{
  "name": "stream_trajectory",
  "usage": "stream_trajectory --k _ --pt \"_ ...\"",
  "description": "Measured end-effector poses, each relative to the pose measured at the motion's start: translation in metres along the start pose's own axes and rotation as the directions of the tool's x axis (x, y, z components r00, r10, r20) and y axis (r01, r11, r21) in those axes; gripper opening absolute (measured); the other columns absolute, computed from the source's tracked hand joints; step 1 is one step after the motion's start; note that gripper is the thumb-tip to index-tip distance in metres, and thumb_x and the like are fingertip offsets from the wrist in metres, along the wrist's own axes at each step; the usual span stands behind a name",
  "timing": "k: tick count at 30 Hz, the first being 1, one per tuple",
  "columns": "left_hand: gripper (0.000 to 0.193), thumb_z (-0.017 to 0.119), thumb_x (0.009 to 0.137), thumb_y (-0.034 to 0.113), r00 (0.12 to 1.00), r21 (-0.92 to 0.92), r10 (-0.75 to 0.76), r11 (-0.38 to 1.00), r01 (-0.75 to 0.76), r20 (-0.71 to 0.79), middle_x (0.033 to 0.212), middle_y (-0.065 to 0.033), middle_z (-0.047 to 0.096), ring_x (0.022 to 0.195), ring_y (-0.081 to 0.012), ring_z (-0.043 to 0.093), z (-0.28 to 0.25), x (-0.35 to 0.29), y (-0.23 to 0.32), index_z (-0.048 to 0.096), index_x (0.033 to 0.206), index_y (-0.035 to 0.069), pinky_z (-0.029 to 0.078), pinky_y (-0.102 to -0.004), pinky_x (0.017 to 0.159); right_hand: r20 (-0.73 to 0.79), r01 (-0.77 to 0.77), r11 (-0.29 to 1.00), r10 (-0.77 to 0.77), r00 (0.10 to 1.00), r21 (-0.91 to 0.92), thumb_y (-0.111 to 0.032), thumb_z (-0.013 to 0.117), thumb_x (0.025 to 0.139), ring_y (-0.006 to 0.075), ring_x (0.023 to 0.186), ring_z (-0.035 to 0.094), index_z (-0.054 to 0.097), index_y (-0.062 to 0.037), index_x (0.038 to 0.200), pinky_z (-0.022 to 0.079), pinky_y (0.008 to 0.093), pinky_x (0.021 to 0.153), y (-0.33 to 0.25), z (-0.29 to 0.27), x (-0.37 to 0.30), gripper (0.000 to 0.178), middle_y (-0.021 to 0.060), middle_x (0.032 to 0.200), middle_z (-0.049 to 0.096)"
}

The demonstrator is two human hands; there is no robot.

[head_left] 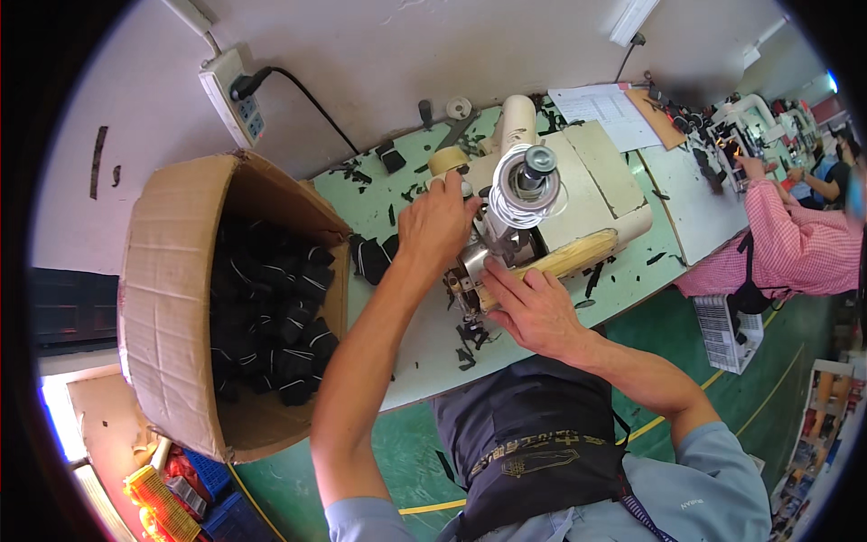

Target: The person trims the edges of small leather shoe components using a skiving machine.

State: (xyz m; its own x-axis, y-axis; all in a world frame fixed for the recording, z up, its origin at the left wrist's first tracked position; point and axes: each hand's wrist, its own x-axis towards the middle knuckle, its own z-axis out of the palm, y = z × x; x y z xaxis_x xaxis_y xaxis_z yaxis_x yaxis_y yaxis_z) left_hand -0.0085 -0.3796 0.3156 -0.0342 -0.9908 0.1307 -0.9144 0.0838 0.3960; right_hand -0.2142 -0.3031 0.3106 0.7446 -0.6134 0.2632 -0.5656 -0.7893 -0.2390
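A cream sewing machine (587, 176) stands on the pale green table in front of me. My left hand (438, 221) reaches to its left end, fingers bent around a part of the machine that they mostly hide. Lower and to the right, my right hand (540, 312) lies with stretched fingers at the metal plate (473, 260) near the needle area. No loose piece shows in it. White thread (517, 203) is wound around a post on top of the machine. A worn yellowish padded strip (578, 255) runs along its front edge.
At left, a big cardboard box (172, 298) holds many black fabric bundles (289, 316) with white stripes. Black scraps (471, 336) litter the table (415, 370). A power strip (233, 98) hangs on the wall. Another person in a pink checked top (795, 235) works at far right.
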Motion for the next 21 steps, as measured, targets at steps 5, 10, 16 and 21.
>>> stream_trajectory --k 5,10,16,21 --pt "0.035 0.057 0.097 0.037 0.989 0.077 0.128 0.988 -0.134 0.08 0.096 -0.0209 0.066 0.081 -0.0406 0.069 0.006 0.014 -0.016 0.053 0.106 0.003 0.055 -0.0521 0.066 0.044 -0.019 0.998 0.022 0.999 -0.055 -0.029 0.074 0.079 0.0231 0.077 0.046 0.054 -0.0046 0.135 0.044 0.0352 0.07 0.001 0.007 0.0 0.064 0.0073 0.146 0.05" --pt "0.033 0.055 0.097 0.037 0.983 0.058 0.174 0.983 -0.177 0.053 0.087 -0.0208 0.067 0.073 -0.041 0.069 0.011 0.019 -0.023 0.056 0.101 0.004 0.055 -0.0524 0.062 0.014 -0.011 0.996 0.013 1.0 -0.092 -0.031 0.074 0.079 0.0228 0.076 0.044 0.052 -0.0039 0.138 0.043 0.0345 0.069 0.001 0.011 0.002 0.068 0.0073 0.147 0.05" --pt "0.036 0.056 0.096 0.038 0.994 0.037 0.078 0.996 -0.081 0.078 0.083 -0.0226 0.069 0.073 -0.041 0.069 0.012 0.02 -0.017 0.058 0.097 0.002 0.055 -0.0519 0.061 0.041 -0.025 0.992 0.03 0.999 -0.121 -0.032 0.074 0.079 0.0223 0.076 0.043 0.051 -0.0045 0.139 0.041 0.0338 0.07 -0.001 0.011 0.002 0.07 0.0069 0.148 0.049" --pt "0.04 0.057 0.096 0.04 0.993 -0.025 -0.077 0.997 0.079 0.091 0.082 -0.0242 0.07 0.073 -0.0417 0.07 0.012 0.012 -0.007 0.058 0.096 0.0 0.054 -0.0529 0.061 0.064 -0.039 0.991 0.047 0.997 -0.125 -0.032 0.074 0.079 0.022 0.076 0.043 0.051 -0.0052 0.14 0.041 0.0336 0.07 -0.002 0.01 0.003 0.071 0.0057 0.149 0.049"
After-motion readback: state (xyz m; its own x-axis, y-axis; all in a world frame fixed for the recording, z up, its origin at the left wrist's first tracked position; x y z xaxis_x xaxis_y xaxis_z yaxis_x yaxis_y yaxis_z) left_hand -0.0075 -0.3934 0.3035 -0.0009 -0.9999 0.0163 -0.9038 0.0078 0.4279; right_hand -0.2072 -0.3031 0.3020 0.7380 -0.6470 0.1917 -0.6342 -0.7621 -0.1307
